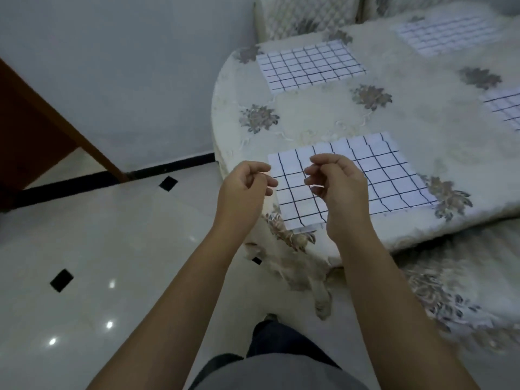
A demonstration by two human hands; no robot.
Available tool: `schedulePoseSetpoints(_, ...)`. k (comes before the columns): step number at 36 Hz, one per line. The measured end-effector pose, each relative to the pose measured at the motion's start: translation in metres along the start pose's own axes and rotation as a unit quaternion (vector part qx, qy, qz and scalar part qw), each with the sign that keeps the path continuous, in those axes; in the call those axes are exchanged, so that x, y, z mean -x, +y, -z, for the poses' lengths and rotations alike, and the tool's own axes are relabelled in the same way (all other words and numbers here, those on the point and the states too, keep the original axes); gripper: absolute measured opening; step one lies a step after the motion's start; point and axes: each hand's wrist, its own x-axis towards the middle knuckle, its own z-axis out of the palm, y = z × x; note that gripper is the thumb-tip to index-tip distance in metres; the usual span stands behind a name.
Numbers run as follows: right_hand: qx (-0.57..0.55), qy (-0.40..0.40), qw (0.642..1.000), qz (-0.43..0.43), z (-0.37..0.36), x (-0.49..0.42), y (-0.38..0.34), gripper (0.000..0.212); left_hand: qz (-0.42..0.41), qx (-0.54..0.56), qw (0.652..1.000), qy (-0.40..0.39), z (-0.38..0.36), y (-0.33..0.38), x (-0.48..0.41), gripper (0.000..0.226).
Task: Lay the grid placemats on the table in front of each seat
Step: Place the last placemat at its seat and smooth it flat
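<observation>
Several white placemats with dark grid lines lie flat on a table [323,119] draped in a cream flowered cloth. The nearest placemat [380,178] sits at the table's front edge. Another placemat [309,66] lies at the far left, a third [447,35] at the back, and a fourth [506,108] is cut off by the right edge. My left hand [244,190] hovers over the near mat's left edge, fingers curled, holding nothing. My right hand [337,190] hovers above the near mat's left part, fingers loosely curled, also holding nothing.
A quilted chair back [304,15] stands behind the table's far side. The cloth hangs down to a padded seat [450,291] at lower right. Glossy white floor tiles [98,249] with black diamonds lie to the left, and a brown wooden panel [33,130] leans at the far left.
</observation>
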Motion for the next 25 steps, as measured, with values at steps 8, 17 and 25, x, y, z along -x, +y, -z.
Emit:
schedulePoseSetpoints(8, -0.009, 0.124, 0.992, -0.016, 0.007, -0.028, -0.005, 0.031, -0.016, -0.005, 0.995, -0.102, -0.022, 0.004, -0.054, 0.026)
schedulePoseSetpoints(17, -0.01, 0.253, 0.967, -0.003, -0.003, -0.056, -0.007, 0.029, -0.022, 0.011, 0.975, -0.221, -0.04, 0.009, -0.117, 0.028)
schedulePoseSetpoints(25, -0.067, 0.375, 0.925, 0.008, -0.034, -0.094, -0.003, 0.03, -0.037, -0.021, 0.938, -0.343, -0.042, 0.011, -0.191, 0.028)
